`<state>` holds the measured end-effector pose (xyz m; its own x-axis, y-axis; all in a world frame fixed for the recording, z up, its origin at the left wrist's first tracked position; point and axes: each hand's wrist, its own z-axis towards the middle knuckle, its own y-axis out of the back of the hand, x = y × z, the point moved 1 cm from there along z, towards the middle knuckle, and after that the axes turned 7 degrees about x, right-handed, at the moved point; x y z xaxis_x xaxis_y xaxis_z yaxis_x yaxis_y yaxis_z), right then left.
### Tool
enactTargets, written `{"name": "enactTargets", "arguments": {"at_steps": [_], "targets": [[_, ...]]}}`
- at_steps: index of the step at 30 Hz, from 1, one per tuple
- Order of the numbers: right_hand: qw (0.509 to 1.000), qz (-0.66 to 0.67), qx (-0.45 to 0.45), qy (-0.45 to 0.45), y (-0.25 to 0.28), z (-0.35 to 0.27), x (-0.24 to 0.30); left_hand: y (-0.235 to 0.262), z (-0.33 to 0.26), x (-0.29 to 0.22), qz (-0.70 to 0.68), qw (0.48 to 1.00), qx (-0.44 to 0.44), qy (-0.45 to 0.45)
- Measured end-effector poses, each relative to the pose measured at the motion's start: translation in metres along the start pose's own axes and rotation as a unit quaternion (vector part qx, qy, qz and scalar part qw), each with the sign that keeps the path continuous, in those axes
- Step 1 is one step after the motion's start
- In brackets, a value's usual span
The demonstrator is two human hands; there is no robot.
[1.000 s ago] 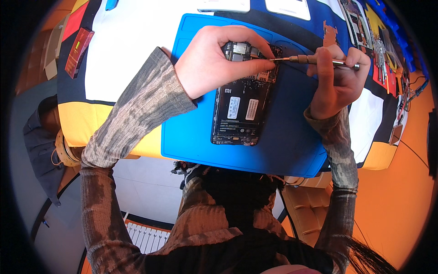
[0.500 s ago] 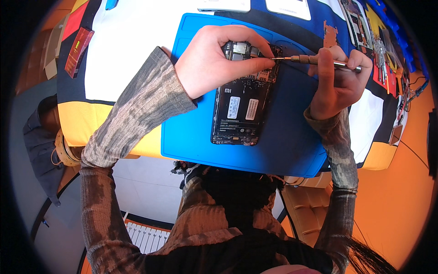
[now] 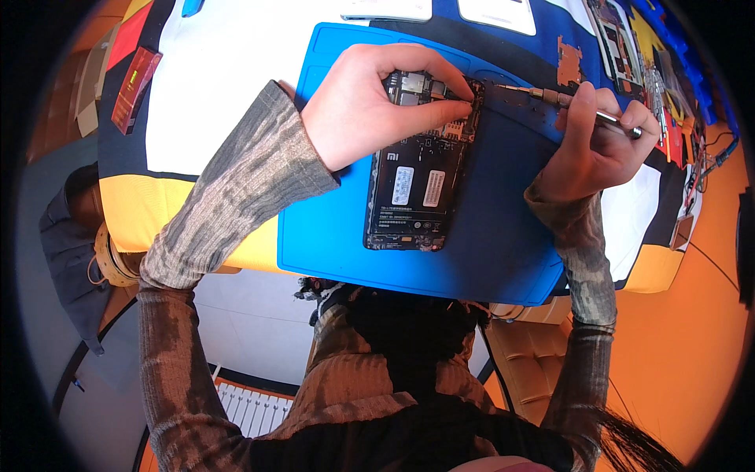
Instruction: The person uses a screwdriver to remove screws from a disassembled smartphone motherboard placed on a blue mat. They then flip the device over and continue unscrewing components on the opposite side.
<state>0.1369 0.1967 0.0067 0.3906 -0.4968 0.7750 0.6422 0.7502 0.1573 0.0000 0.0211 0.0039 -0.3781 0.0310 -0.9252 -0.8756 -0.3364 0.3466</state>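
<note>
An opened smartphone (image 3: 413, 177), its black battery and circuit board bare, lies upright on a blue work mat (image 3: 326, 228). Over the phone's top end arches my left hand (image 3: 366, 98). Its thumb and index finger come together at the upper right corner; what they pinch, if anything, is too small to make out. My right hand (image 3: 602, 141) is closed round a thin screwdriver (image 3: 550, 96) with a bronze collar and silver handle. The screwdriver's tip points left, just off the phone's right edge, above the mat. Part of the circuit board is hidden beneath my left fingers.
Tiny dark parts, likely screws (image 3: 535, 112), lie in the mat's upper right recess. Beyond it are a copper-coloured piece (image 3: 569, 61), white device panels (image 3: 497, 14), another opened device (image 3: 612, 35) and several metal tools (image 3: 654, 93). A red box (image 3: 135, 90) stands at the left.
My right hand has moved right, drawing the screwdriver's tip away from my left fingertips and the phone. The left hand and the phone stay nearly in place.
</note>
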Motion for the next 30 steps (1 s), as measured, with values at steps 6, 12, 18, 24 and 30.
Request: {"name": "enactTargets", "arguments": {"at_steps": [6,12,18,24,30], "targets": [[0.980,-0.186,0.051,0.037,0.003,0.001,0.000,0.000,-0.001,0.000,0.005,0.999,0.000,0.032],[0.981,-0.180,0.067,0.040,-0.001,0.004,0.002,0.000,-0.001,-0.001,0.020,0.999,0.005,0.042],[0.970,-0.219,0.088,0.055,-0.001,0.002,0.008,0.000,-0.001,-0.001,0.021,0.999,0.004,0.039],[0.976,-0.187,0.081,0.074,-0.003,0.006,0.003,0.000,-0.001,-0.001,0.018,0.999,0.005,0.039],[0.970,-0.203,0.118,0.057,-0.003,0.005,0.008,0.000,-0.001,-0.001,0.017,0.999,0.005,0.042]]}}
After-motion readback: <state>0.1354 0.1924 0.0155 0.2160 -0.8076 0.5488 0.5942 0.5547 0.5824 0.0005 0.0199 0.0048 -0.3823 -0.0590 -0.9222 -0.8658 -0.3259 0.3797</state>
